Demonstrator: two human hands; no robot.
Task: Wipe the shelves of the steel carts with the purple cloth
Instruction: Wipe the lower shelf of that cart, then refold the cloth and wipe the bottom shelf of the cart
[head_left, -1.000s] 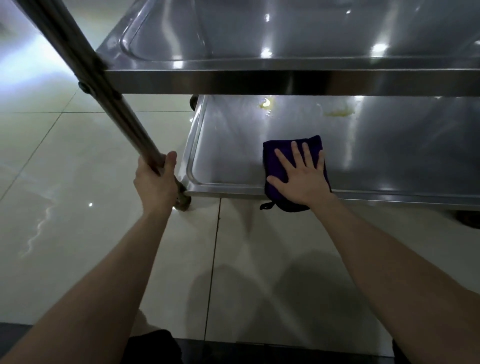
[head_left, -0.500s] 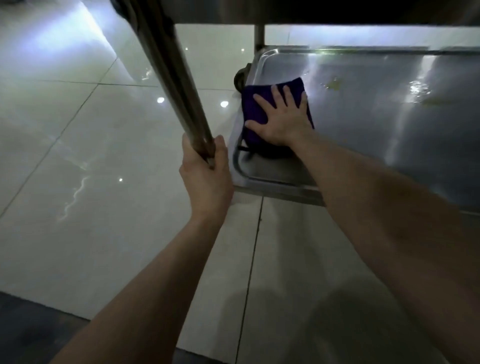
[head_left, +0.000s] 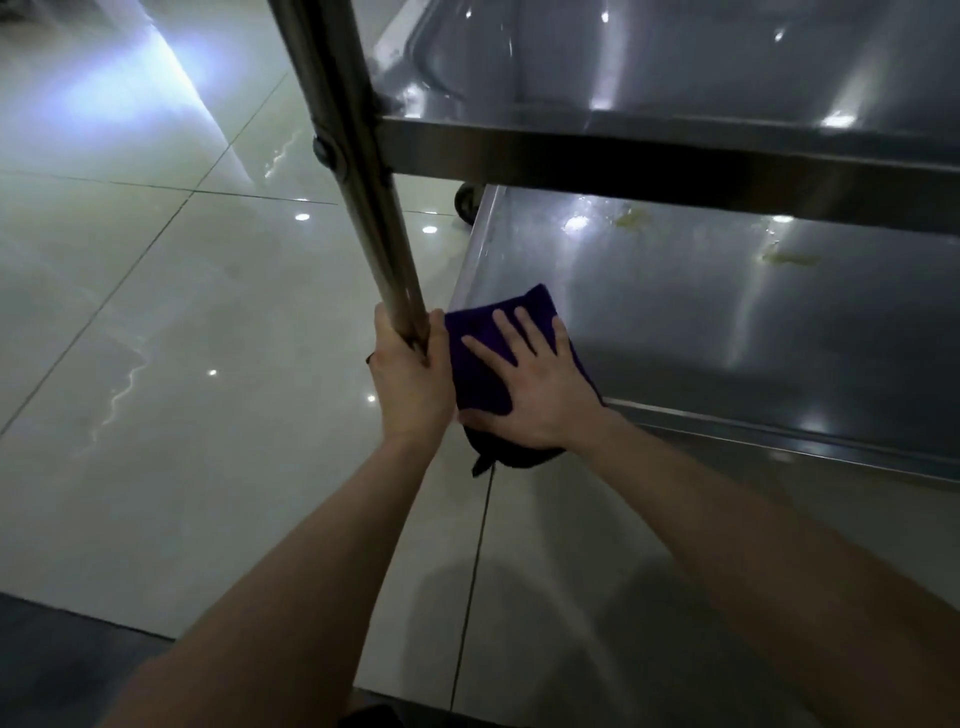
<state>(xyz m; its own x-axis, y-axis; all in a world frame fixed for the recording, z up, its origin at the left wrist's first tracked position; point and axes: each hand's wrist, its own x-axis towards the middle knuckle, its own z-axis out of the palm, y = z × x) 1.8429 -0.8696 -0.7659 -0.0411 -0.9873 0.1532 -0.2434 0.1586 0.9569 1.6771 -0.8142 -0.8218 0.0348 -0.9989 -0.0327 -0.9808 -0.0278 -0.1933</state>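
Fingers of right hand (head_left: 535, 389): spread straight (head_left: 530, 332), pressed flat on the purple cloth (head_left: 478, 364).
Fingers of left hand (head_left: 410, 384): curled (head_left: 385, 338) round the steel post (head_left: 363, 182), low down.
Purple cloth: laid at the near left corner of the lower shelf (head_left: 727, 332), its near end hung over the rim.
Lower shelf: marked by yellowish smears (head_left: 789, 258) farther back.
Floor (head_left: 156, 312): glossy tiles.

Left hand (head_left: 410, 387) gripping; right hand (head_left: 537, 397) flat, fingers spread.
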